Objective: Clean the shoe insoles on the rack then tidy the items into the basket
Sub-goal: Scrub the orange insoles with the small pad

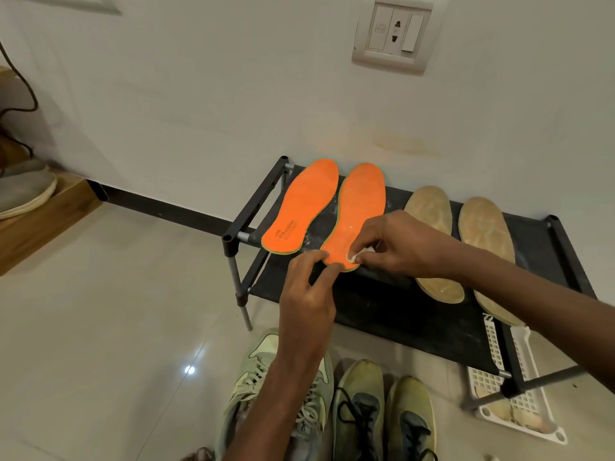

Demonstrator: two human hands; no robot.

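On the rack lie two orange insoles and two tan ones. You're mid-wipe: your left hand pinches the heel of the right orange insole, your right hand's grip closed on a white wipe. Next, stroke toeward, heel kept pinned.

Warm, fairly dim indoor light falls from above. A small bright glare spot shines on the glossy floor. Soft shadows lie under the rack. Wide-angle distortion bends the edges; focus is mostly sharp, slightly soft at the corners.
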